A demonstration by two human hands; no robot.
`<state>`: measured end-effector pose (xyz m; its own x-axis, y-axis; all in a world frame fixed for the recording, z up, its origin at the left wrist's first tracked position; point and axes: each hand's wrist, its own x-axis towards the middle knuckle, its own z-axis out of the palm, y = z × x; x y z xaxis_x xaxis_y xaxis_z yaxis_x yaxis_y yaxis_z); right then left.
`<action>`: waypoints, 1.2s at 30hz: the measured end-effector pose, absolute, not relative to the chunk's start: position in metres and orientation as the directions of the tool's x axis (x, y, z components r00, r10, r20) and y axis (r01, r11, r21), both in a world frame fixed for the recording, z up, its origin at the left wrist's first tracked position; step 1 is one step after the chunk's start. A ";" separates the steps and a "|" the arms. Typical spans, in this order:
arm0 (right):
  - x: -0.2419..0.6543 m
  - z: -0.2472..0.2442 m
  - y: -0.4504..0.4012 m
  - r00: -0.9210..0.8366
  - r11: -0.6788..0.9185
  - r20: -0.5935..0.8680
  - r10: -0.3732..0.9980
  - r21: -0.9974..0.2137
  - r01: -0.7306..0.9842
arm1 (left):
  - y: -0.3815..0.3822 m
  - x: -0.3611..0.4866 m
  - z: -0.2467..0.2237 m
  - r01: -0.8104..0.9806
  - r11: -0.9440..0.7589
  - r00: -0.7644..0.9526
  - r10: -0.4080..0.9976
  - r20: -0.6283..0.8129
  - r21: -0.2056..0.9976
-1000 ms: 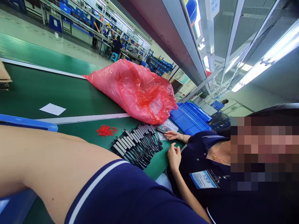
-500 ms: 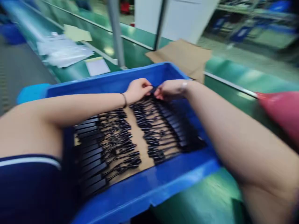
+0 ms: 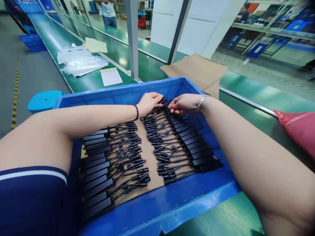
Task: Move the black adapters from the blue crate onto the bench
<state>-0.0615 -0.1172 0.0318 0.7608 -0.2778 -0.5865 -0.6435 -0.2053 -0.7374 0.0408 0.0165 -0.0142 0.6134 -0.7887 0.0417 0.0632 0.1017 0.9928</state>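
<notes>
1. The green work surface [image 3: 221,213] is spread beneath and beyond both hands.
2. The blue bin [image 3: 172,209] is reached into by both hands, its far wall just beyond them.
3. Beyond the right hand [image 3: 184,103], brown paper [image 3: 197,70] is laid outside the bin; well to that hand's right, a red plastic bag [image 3: 297,127] is partly seen.
4. Nearer the wearer than the hands, two rows of black modules with cables are laid on a brown liner [image 3: 149,152] in the bin: the right row [image 3: 194,139] below the right hand, the left row [image 3: 98,177] below the left forearm.
5. Beyond and left of the left hand [image 3: 149,103], clear plastic bags [image 3: 81,62] and a notepad [image 3: 111,77] are set down.
6. The left hand's fingers are bent over the right row's far cable ends; whether one is gripped cannot be told.
7. The right hand's fingers are curled at the far black modules, just beside the left hand; its grip cannot be told.
</notes>
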 end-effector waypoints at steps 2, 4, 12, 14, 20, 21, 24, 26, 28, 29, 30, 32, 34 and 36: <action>-0.063 0.034 -0.116 0.761 -0.198 -0.588 -0.274 -0.740 -0.643 | 0.016 0.042 -0.015 0.047 0.109 0.591 -0.804 0.061 0.993; -0.064 0.035 -0.115 0.755 -0.196 -0.593 -0.278 -0.735 -0.649 | 0.015 0.043 -0.016 0.028 0.092 0.581 -0.812 0.059 0.995; -0.064 0.045 -0.110 0.775 -0.355 -0.553 -0.306 -0.689 -0.632 | 0.014 0.046 -0.023 -0.075 0.022 0.612 -0.788 0.063 0.997; -0.066 0.049 -0.108 0.785 -0.427 -0.536 -0.310 -0.660 -0.618 | 0.014 0.048 -0.024 -0.138 0.017 0.576 -0.812 0.094 0.990; -0.073 0.055 -0.102 0.801 -0.501 -0.509 -0.316 -0.627 -0.597 | 0.016 0.048 -0.025 -0.200 -0.010 0.535 -0.839 0.101 0.980; -0.073 0.056 -0.101 0.800 -0.506 -0.509 -0.318 -0.622 -0.597 | 0.017 0.048 -0.025 -0.196 -0.016 0.541 -0.835 0.095 0.980; -0.072 0.060 -0.100 0.802 -0.510 -0.501 -0.326 -0.621 -0.595 | 0.017 0.048 -0.025 -0.193 -0.032 0.552 -0.830 0.082 0.981; -0.070 0.061 -0.101 0.806 -0.500 -0.495 -0.325 -0.633 -0.591 | 0.016 0.049 -0.024 -0.193 -0.035 0.551 -0.831 0.079 0.981; -0.069 0.059 -0.104 0.805 -0.478 -0.502 -0.317 -0.648 -0.593 | 0.014 0.050 -0.023 -0.181 -0.036 0.554 -0.830 0.072 0.983; -0.068 0.055 -0.105 0.803 -0.461 -0.512 -0.305 -0.658 -0.595 | 0.014 0.050 -0.022 -0.172 -0.038 0.557 -0.828 0.065 0.984; -0.068 0.051 -0.107 0.802 -0.434 -0.523 -0.289 -0.675 -0.597 | 0.013 0.051 -0.021 -0.171 -0.040 0.558 -0.828 0.063 0.985; -0.067 0.042 -0.111 0.803 -0.357 -0.542 -0.249 -0.719 -0.596 | 0.012 0.052 -0.018 -0.213 -0.054 0.551 -0.831 0.074 0.976; -0.066 0.035 -0.115 0.805 -0.276 -0.550 -0.221 -0.757 -0.592 | 0.013 0.054 -0.012 -0.345 -0.104 0.526 -0.844 0.101 0.933; -0.065 0.032 -0.117 0.802 -0.236 -0.552 -0.226 -0.768 -0.595 | 0.014 0.057 -0.003 -0.529 -0.173 0.455 -0.884 0.106 0.831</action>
<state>-0.0651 -0.1170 0.0318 0.8024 -0.2261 -0.5522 -0.5951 -0.2356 -0.7683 0.0570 0.0138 -0.0031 0.4555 -0.8839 0.1057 -0.5289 -0.1732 0.8308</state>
